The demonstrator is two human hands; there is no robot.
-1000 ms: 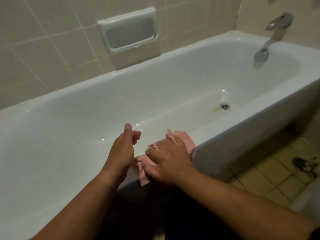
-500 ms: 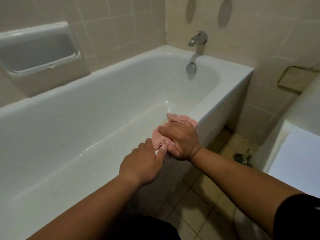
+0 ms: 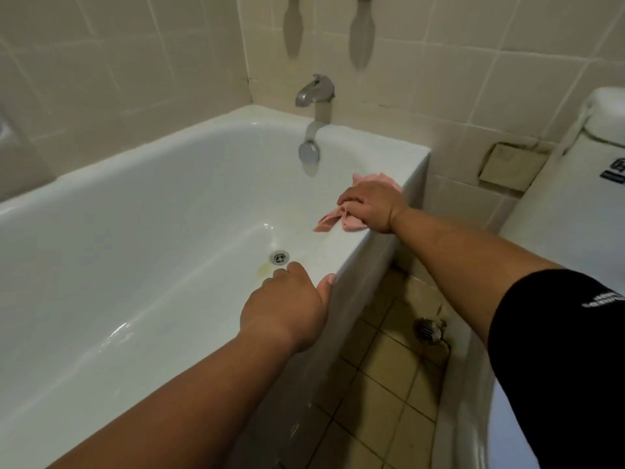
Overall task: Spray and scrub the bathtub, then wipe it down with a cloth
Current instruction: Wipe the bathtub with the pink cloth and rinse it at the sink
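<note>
Curling over the bunched pink cloth [image 3: 333, 222], the fingers [image 3: 348, 198] of the right hand [image 3: 370, 206] held it pressed down on the near rim of the bathtub [image 3: 345, 252], close to the faucet [image 3: 315, 91] end, with loose folds sticking out on both sides of the palm. The cloth looked light, soft and limp, probably damp, so it would likely crumple and trail rather than keep any shape. The best hold seemed to be on the gathered middle under a flat palm, not on a dangling corner. The glossy wet enamel looked slick, so the cloth should slide easily, and a bracing hand might slip too. The left hand [image 3: 287, 308] held nothing, its fingers loosely bent above the basin near the drain [image 3: 279, 257] and its thumb [image 3: 327, 282] touching the rim's inner edge. Half a second before, the two hands lay just beside each other on the rim. Now the right hand and cloth had moved far along it toward the faucet, leaving the hands well apart, and the view had swung toward that end.
</note>
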